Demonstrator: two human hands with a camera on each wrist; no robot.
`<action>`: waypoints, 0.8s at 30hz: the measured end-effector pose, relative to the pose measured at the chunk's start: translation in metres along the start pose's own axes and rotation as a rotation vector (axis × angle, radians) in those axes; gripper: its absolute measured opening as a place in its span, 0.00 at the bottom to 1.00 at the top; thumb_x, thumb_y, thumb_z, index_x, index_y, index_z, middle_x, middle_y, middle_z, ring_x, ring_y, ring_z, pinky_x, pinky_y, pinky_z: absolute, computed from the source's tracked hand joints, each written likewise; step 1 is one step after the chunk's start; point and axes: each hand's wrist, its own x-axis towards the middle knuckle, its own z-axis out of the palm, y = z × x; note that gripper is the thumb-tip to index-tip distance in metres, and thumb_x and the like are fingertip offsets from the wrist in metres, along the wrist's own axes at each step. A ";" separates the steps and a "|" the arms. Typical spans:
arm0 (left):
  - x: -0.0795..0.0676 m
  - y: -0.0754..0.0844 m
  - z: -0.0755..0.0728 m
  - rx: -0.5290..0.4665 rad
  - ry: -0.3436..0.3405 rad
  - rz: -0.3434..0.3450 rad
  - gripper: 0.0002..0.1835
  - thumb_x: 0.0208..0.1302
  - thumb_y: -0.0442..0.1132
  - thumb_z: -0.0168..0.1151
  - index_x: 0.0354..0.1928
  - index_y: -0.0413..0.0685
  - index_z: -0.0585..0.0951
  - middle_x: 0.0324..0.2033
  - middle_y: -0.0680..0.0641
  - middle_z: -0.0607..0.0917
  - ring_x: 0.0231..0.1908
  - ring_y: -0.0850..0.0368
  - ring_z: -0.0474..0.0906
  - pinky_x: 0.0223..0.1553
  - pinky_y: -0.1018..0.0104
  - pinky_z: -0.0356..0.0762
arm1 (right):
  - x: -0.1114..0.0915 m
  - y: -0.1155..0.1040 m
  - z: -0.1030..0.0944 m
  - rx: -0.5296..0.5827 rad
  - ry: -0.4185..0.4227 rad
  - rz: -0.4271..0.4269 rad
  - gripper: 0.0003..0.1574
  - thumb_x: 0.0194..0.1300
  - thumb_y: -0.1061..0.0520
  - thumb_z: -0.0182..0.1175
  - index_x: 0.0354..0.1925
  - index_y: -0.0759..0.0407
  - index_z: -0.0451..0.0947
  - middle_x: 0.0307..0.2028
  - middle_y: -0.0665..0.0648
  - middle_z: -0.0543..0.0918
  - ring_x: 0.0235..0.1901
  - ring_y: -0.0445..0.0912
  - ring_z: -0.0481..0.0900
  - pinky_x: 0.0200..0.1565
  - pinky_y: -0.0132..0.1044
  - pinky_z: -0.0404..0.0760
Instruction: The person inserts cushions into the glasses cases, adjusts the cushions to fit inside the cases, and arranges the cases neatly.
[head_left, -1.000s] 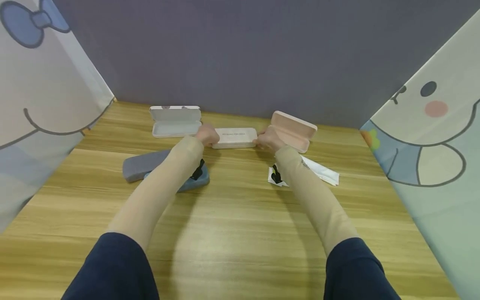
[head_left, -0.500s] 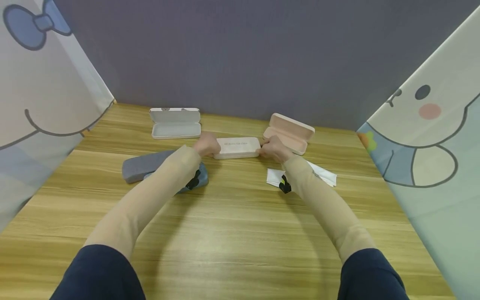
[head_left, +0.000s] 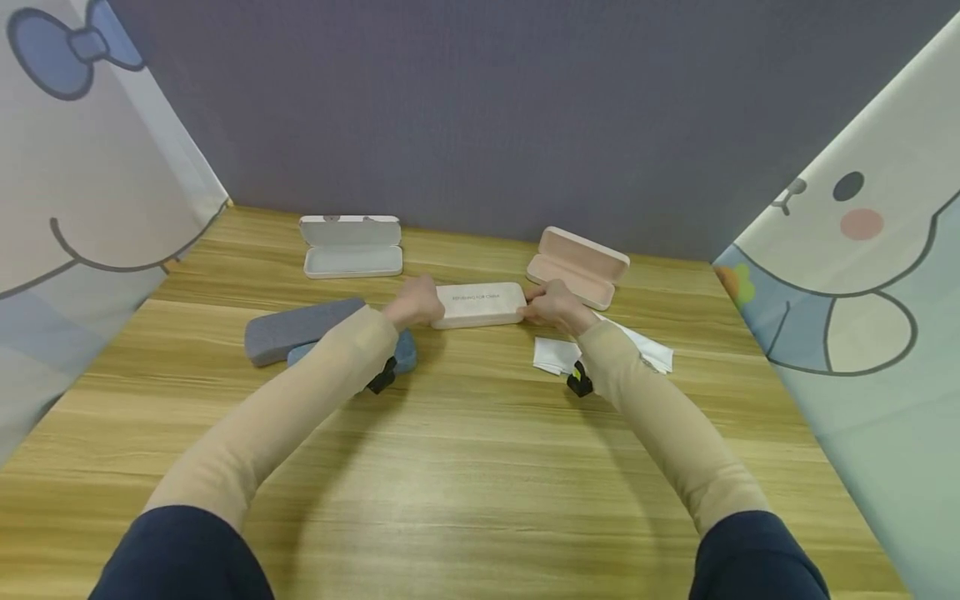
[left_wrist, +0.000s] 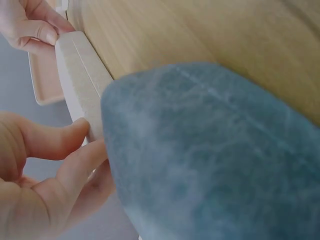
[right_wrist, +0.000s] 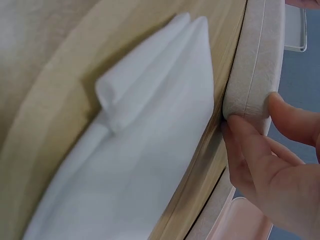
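A closed off-white glasses case (head_left: pixel 481 305) with small lettering on its lid lies between my two hands. My left hand (head_left: pixel 417 303) grips its left end; the left wrist view shows thumb and fingers of the left hand (left_wrist: pixel 55 175) against the case (left_wrist: pixel 82 75). At the opposite end, my right hand (head_left: pixel 557 307) pinches a corner of it, and the right wrist view has the thumb of the right hand (right_wrist: pixel 280 165) on one face and fingers on the other. Whether the case touches the table cannot be told.
Behind on the left stands an opened white glasses case (head_left: pixel 353 261); an opened pink one (head_left: pixel 576 271) is behind my right hand. A grey-blue case (head_left: pixel 296 332) and a blue case (head_left: pixel 406 353) lie by my left forearm. White folded cloth (head_left: pixel 553 356) lies under my right forearm.
The closed off-white glasses case has come nearer to me and slightly right, with both hands holding its ends. It has turned a little. The other cases stay put.
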 end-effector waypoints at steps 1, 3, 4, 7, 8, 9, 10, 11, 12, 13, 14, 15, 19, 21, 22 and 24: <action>-0.001 0.000 0.001 -0.001 0.000 0.006 0.14 0.53 0.23 0.46 0.43 0.30 0.74 0.23 0.46 0.72 0.12 0.63 0.52 0.14 0.73 0.55 | -0.001 0.000 0.000 -0.002 0.000 0.005 0.31 0.63 0.68 0.59 0.63 0.74 0.66 0.63 0.69 0.71 0.43 0.42 0.77 0.41 0.25 0.78; -0.002 0.000 0.002 0.007 0.000 0.018 0.10 0.53 0.23 0.46 0.37 0.33 0.73 0.20 0.48 0.70 0.12 0.64 0.52 0.14 0.73 0.54 | -0.002 0.001 -0.001 -0.011 -0.001 0.007 0.31 0.63 0.67 0.60 0.63 0.74 0.66 0.63 0.69 0.71 0.44 0.43 0.77 0.42 0.25 0.78; -0.002 -0.001 0.002 0.021 -0.002 0.023 0.08 0.52 0.23 0.46 0.34 0.35 0.73 0.19 0.49 0.68 0.12 0.64 0.51 0.15 0.74 0.53 | -0.002 0.002 -0.001 -0.013 -0.004 0.010 0.31 0.63 0.67 0.60 0.63 0.73 0.66 0.63 0.68 0.71 0.44 0.43 0.77 0.42 0.25 0.78; -0.004 0.000 0.004 0.033 0.006 0.034 0.05 0.52 0.24 0.47 0.30 0.39 0.70 0.24 0.46 0.70 0.14 0.63 0.52 0.16 0.74 0.54 | -0.003 0.003 -0.001 -0.024 -0.007 0.009 0.31 0.63 0.66 0.60 0.63 0.73 0.67 0.63 0.68 0.72 0.40 0.41 0.77 0.42 0.26 0.78; -0.004 0.000 0.004 0.034 0.010 0.035 0.05 0.52 0.24 0.47 0.29 0.39 0.69 0.26 0.45 0.71 0.15 0.62 0.53 0.17 0.74 0.54 | -0.004 0.003 -0.001 -0.030 -0.006 0.006 0.31 0.63 0.66 0.60 0.63 0.73 0.67 0.62 0.68 0.72 0.39 0.40 0.76 0.42 0.26 0.77; -0.005 0.000 0.005 0.027 0.010 0.035 0.05 0.51 0.24 0.47 0.28 0.40 0.68 0.28 0.44 0.72 0.15 0.62 0.52 0.17 0.73 0.53 | -0.004 0.003 -0.002 -0.035 -0.004 0.004 0.31 0.63 0.66 0.60 0.63 0.73 0.67 0.62 0.68 0.72 0.37 0.39 0.76 0.42 0.27 0.77; -0.006 -0.001 0.005 0.024 0.015 0.037 0.06 0.51 0.24 0.47 0.27 0.41 0.68 0.29 0.42 0.73 0.16 0.62 0.52 0.17 0.73 0.53 | -0.004 0.003 -0.002 -0.039 -0.004 0.002 0.31 0.63 0.66 0.60 0.63 0.73 0.67 0.63 0.68 0.72 0.36 0.39 0.75 0.42 0.28 0.77; -0.007 -0.001 0.005 0.015 0.022 0.041 0.06 0.51 0.24 0.48 0.27 0.41 0.68 0.31 0.41 0.74 0.17 0.61 0.53 0.18 0.73 0.54 | -0.004 0.003 -0.002 -0.046 -0.001 -0.002 0.31 0.63 0.66 0.60 0.63 0.73 0.67 0.63 0.67 0.72 0.36 0.39 0.75 0.42 0.28 0.77; -0.008 -0.001 0.006 0.007 0.028 0.042 0.06 0.50 0.24 0.48 0.26 0.41 0.67 0.32 0.41 0.74 0.17 0.60 0.54 0.18 0.73 0.55 | -0.005 0.003 -0.002 -0.052 0.000 -0.005 0.31 0.63 0.66 0.60 0.63 0.73 0.67 0.63 0.67 0.72 0.35 0.38 0.75 0.43 0.29 0.77; -0.009 -0.001 0.006 0.000 0.033 0.043 0.06 0.50 0.23 0.48 0.26 0.42 0.67 0.32 0.41 0.74 0.18 0.60 0.55 0.18 0.73 0.55 | -0.005 0.003 -0.002 -0.058 -0.001 -0.009 0.30 0.63 0.66 0.60 0.62 0.73 0.68 0.63 0.67 0.72 0.35 0.38 0.75 0.43 0.30 0.77; -0.010 -0.001 0.007 -0.001 0.039 0.051 0.07 0.49 0.23 0.49 0.25 0.42 0.68 0.32 0.41 0.74 0.19 0.59 0.56 0.18 0.73 0.56 | -0.005 0.003 -0.002 -0.060 -0.010 -0.015 0.30 0.63 0.66 0.60 0.62 0.73 0.68 0.62 0.68 0.72 0.36 0.38 0.75 0.43 0.30 0.77; -0.012 -0.001 0.008 -0.003 0.046 0.061 0.06 0.49 0.23 0.49 0.25 0.41 0.69 0.32 0.41 0.75 0.19 0.58 0.57 0.18 0.73 0.56 | -0.005 0.003 -0.003 -0.059 -0.020 -0.021 0.30 0.63 0.67 0.59 0.62 0.73 0.68 0.62 0.68 0.73 0.36 0.38 0.75 0.44 0.30 0.77; -0.018 0.000 0.012 -0.009 0.070 0.099 0.08 0.48 0.23 0.50 0.31 0.35 0.75 0.34 0.40 0.76 0.23 0.56 0.63 0.18 0.73 0.58 | -0.006 0.004 -0.005 -0.061 -0.056 -0.029 0.29 0.64 0.67 0.58 0.62 0.73 0.68 0.61 0.70 0.73 0.37 0.38 0.77 0.44 0.28 0.78; -0.022 0.001 0.014 -0.009 0.078 0.113 0.11 0.49 0.23 0.50 0.36 0.31 0.77 0.36 0.39 0.77 0.25 0.54 0.65 0.19 0.73 0.59 | -0.005 0.004 -0.007 -0.069 -0.060 -0.021 0.29 0.64 0.67 0.58 0.63 0.73 0.67 0.62 0.69 0.73 0.38 0.38 0.78 0.45 0.27 0.79; -0.024 0.001 0.016 -0.006 0.082 0.119 0.13 0.50 0.23 0.50 0.39 0.29 0.78 0.38 0.38 0.79 0.27 0.54 0.66 0.20 0.73 0.60 | -0.005 0.004 -0.008 -0.077 -0.065 -0.018 0.29 0.64 0.67 0.58 0.63 0.72 0.67 0.62 0.69 0.73 0.39 0.39 0.79 0.47 0.28 0.80; -0.029 0.002 0.020 0.018 0.091 0.129 0.16 0.52 0.25 0.52 0.44 0.26 0.77 0.41 0.36 0.80 0.29 0.53 0.67 0.22 0.73 0.63 | -0.006 0.004 -0.009 -0.086 -0.073 -0.016 0.30 0.64 0.67 0.58 0.63 0.72 0.67 0.62 0.68 0.72 0.43 0.42 0.80 0.52 0.31 0.80</action>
